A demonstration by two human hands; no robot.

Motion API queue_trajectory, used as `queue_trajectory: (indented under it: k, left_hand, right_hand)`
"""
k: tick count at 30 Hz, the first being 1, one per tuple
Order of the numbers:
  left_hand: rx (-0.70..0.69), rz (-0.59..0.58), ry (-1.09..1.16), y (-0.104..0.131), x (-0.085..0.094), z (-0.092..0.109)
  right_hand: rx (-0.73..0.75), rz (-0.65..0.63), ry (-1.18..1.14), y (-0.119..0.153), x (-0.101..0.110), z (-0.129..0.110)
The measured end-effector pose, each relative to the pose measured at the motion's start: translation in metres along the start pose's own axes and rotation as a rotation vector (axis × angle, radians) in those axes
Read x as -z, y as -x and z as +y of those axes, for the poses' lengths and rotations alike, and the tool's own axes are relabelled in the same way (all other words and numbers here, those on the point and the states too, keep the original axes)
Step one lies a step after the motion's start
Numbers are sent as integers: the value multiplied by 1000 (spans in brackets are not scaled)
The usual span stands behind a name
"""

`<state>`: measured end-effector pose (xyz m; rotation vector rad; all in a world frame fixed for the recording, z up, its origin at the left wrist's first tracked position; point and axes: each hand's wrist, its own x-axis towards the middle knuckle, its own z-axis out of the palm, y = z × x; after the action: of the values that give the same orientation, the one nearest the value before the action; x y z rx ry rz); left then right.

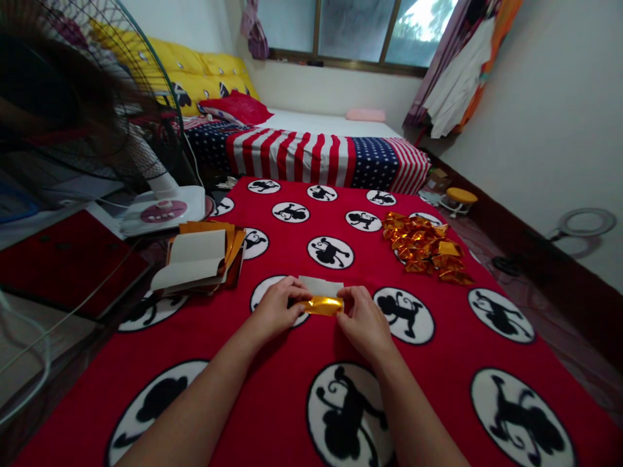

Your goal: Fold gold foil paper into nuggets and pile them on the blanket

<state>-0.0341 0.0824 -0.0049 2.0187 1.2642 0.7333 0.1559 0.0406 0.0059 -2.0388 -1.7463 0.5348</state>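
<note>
A small rectangular sheet of gold foil and off-white paper [324, 305] is located low over the red fleece-like cloth with black monkey figures in white circles [292, 253]. Its left end is pinched between thumb and fingers of the bare left hand [282, 305]; its right end is likewise pinched by the bare right hand [363, 318]. The gold band is positioned nearest the wrists, with the off-white strip beyond.

Caution: a crooked crease could be caused by uneven tension between the hands. Tearing could be caused by excessive pull, and slippage by a loosened pinch.

A loose stack of off-white and gold paper sheets [197, 259] is placed at the left. The white fan base with a maroon control panel [163, 211] is set just beyond it, so access from that side may be hindered. Sheets could be lifted by airflow, since the fan blades appear blurred. A heap of crinkled, shiny orange-gold foil pieces [421, 243] is situated at the right.
</note>
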Motion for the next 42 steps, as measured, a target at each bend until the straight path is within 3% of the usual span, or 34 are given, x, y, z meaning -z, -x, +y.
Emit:
queue_trajectory:
  k: [6, 13, 17, 25, 37, 42]
  left_hand:
    - [-58, -108, 75, -1, 12, -8]
    - [-85, -81, 28, 0, 10, -6]
    - [-88, -62, 19, 0, 9, -4]
    - [-75, -76, 44, 0, 8, -8]
    - [90, -17, 284, -3, 17, -14]
    - [96, 49, 364, -2, 13, -16]
  right_hand:
    - [-25, 10, 37, 0, 2, -4]
    - [-59, 98, 180, 7, -7, -27]
    - [-18, 151, 228, 9, -13, -28]
    - [9, 25, -39, -2, 0, 3]
    - [-125, 118, -396, -15, -7, 16]
    - [-90, 145, -383, -12, -10, 14]
